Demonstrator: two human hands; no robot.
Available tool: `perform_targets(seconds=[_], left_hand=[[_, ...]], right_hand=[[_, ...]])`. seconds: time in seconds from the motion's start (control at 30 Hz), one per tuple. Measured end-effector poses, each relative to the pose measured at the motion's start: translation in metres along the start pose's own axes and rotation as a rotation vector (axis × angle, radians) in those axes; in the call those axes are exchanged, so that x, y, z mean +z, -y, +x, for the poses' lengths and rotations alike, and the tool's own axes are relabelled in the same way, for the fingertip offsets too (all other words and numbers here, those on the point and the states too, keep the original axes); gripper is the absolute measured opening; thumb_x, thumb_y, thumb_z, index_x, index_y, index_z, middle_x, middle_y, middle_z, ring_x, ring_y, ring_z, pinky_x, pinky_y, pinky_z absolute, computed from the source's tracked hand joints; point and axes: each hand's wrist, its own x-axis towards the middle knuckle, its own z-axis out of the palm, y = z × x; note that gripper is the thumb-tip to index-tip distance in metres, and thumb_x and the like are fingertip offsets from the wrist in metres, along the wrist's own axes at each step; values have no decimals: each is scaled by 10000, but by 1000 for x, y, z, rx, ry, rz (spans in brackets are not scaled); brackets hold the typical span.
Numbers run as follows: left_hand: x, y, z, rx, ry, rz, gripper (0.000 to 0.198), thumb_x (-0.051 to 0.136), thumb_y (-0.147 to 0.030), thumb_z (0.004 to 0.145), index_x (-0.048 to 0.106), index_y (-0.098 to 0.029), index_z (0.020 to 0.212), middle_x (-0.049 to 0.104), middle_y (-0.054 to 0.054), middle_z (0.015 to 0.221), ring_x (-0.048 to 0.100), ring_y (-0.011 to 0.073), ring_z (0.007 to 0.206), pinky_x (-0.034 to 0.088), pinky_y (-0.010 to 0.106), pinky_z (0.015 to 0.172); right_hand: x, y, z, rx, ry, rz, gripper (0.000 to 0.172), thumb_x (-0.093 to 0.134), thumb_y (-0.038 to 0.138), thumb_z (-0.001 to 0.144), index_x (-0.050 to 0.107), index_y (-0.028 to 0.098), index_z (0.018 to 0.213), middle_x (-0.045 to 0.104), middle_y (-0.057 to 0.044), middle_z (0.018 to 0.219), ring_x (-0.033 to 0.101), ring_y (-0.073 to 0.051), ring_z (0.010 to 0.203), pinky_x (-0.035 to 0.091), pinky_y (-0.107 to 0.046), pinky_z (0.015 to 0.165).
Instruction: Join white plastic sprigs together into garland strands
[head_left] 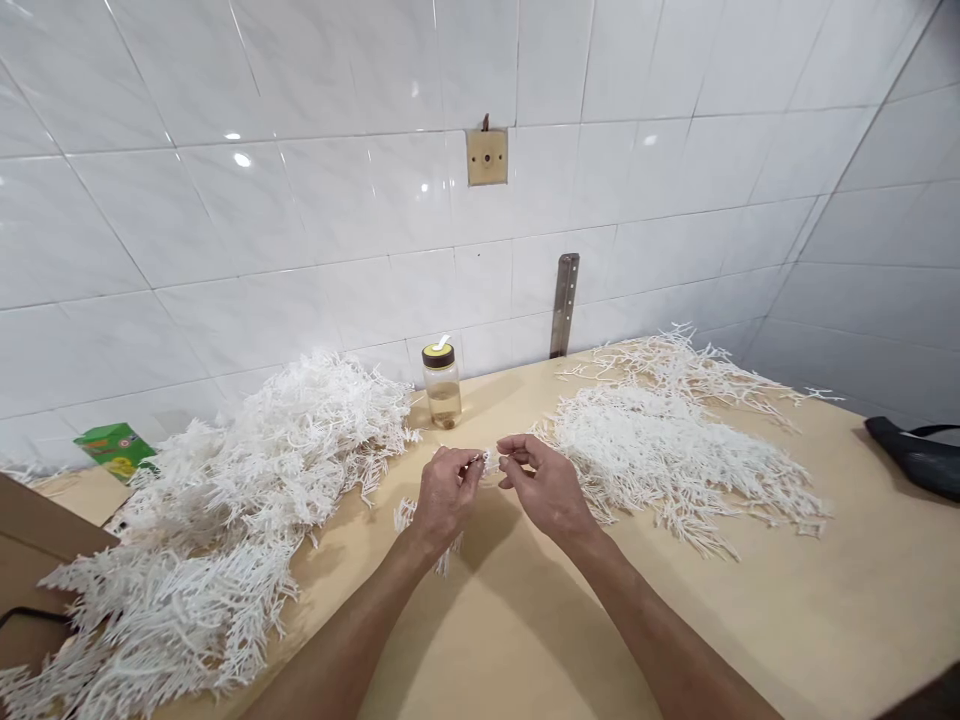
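Over the middle of the table, my left hand (448, 492) pinches a small white branched plastic sprig (489, 462) between thumb and fingertips. Facing it from the right, my right hand (546, 488) has its thumb and index finger closed at the other end of the sprig; the exact contact is too small to make out. More white sprig pieces show beside and below my left hand, one (405, 514) to its left, partly hidden by the wrist. A large heap of feathery white sprigs (292, 470) lies to the left. To the right is a flatter pile of white sprigs (660, 450).
A clear jar (444, 395) with a dark-and-yellow lid and some liquid stands behind my hands. Thin bare white stems (675, 365) lie at the back right. A green box (114, 450), a brown carton (45, 540) and a black bag (915, 455) sit at the sides. A tiled wall rises behind.
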Motion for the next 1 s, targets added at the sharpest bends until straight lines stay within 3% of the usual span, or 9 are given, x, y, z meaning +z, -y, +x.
perform_targets(seconds=[0.17, 0.4, 0.8, 1.0], left_hand=[[-2, -6, 0, -60, 15, -24, 182, 549, -222, 840, 727, -184, 840, 695, 39, 766, 573, 162, 706, 411, 268, 662], [-2, -10, 0, -71, 59, 0, 237, 522, -291, 853, 661, -164, 709, 569, 5, 609, 460, 127, 583, 324, 245, 571], [-5, -10, 0, -110, 111, -43, 246, 496, -341, 854, 514, -180, 668, 466, -35, 585, 381, 107, 550, 267, 241, 536], [-10, -6, 3, -98, 179, -76, 280, 462, -336, 861, 393, -195, 628, 373, -49, 582, 346, 108, 566, 256, 246, 547]], right_hand=[[-1, 0, 0, -284, 38, -231, 221, 535, 280, 871, 663, 196, 1030, 672, -91, 1056, 618, -149, 727, 540, -276, 584], [-4, -1, 3, -283, 68, -263, 182, 534, 295, 886, 678, 201, 944, 703, -57, 918, 611, -145, 703, 495, -249, 580], [-2, 5, 3, -67, 161, -121, 192, 567, 365, 857, 633, 184, 857, 667, -34, 771, 603, -139, 643, 490, -229, 512], [-14, 9, 23, 143, 432, -127, 208, 555, 354, 847, 662, 176, 855, 646, -3, 657, 605, -114, 498, 475, -213, 464]])
